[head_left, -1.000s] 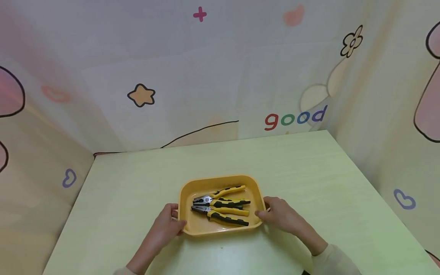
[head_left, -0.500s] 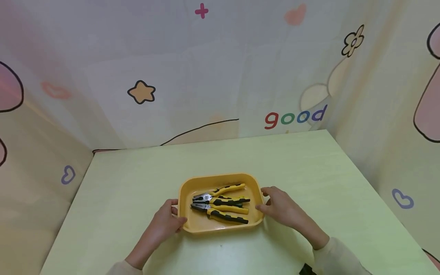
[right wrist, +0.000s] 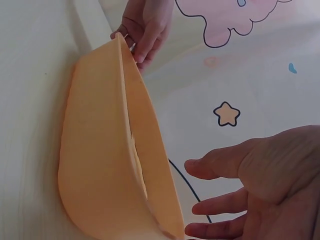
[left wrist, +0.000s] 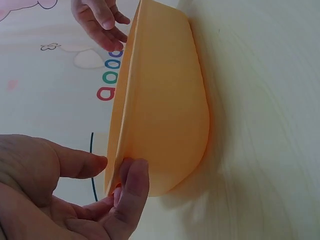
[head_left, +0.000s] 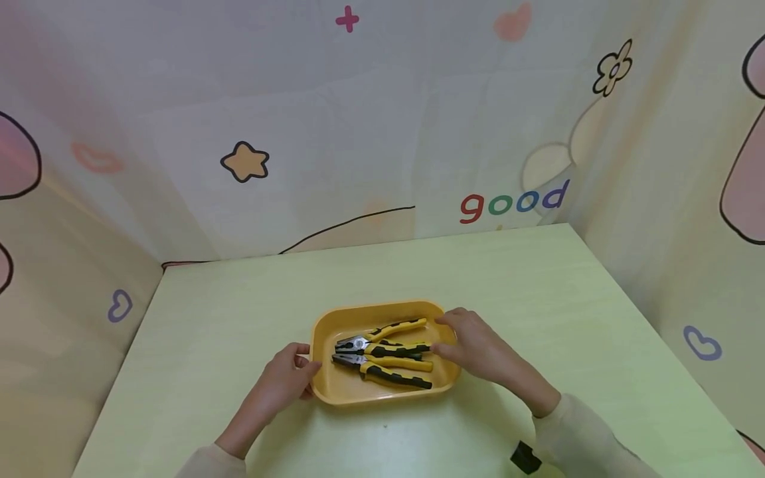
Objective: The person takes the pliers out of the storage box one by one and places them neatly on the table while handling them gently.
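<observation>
Pliers (head_left: pixel 388 352) with yellow-and-black handles are lying in a yellow tray (head_left: pixel 343 386) on a pale green table (head_left: pixel 227 318), their metal tips pointing toward the person's left hand (head_left: pixel 285 380), which is holding that end of the rim, fingers curled outside. The right hand (head_left: pixel 483 348) is hovering at the opposite end, thumb and fingers apart. A small black object (head_left: pixel 525 457) is lying near the right sleeve (head_left: pixel 574 431).

Couldn't properly count the overlapping pliers (head_left: pixel 399 363) in the yellow tray (head_left: pixel 343 392), or see any past its wall in either wrist view. Also couldn't ID the tiny black thing (head_left: pixel 526 458) beside the right sleeve (head_left: pixel 574 435), and got the left hand (left wrist: pixel 35 182) and right hand (right wrist: pixel 272 175) cropped in their own wrist views.
</observation>
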Demonstrator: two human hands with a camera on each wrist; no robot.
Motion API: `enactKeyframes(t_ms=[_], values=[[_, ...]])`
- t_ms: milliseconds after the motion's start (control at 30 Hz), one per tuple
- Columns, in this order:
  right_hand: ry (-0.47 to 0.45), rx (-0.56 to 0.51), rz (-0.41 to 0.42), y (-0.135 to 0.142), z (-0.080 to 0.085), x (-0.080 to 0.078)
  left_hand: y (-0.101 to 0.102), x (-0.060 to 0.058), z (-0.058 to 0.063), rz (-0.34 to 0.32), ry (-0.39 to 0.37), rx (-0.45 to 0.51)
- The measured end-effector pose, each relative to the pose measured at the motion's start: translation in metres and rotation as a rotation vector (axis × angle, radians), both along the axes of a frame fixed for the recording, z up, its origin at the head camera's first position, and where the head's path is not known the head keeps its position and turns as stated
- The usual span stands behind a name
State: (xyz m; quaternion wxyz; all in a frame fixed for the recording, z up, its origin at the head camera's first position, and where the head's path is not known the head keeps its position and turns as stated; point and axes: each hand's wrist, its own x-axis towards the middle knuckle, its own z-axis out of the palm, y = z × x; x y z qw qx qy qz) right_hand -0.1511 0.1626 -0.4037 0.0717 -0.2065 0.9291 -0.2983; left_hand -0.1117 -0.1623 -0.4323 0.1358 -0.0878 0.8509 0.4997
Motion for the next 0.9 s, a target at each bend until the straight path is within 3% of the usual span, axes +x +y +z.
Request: enactKeyframes(t_ms=[300,533,900], values=[[-0.066,0.012,0.040,-0.013,0.004,-0.007,-0.004,-0.004,0.000,-0.014,-0.005,0.025],[-0.076,0.042,0.123,-0.019,0.003,-0.017,-0.005,-0.010,0.006,-0.017,-0.043,0.017],[-0.093,0.112,0.183,-0.037,-0.007,-0.029,-0.006,-0.012,0.009,-0.030,-0.073,-0.027]])
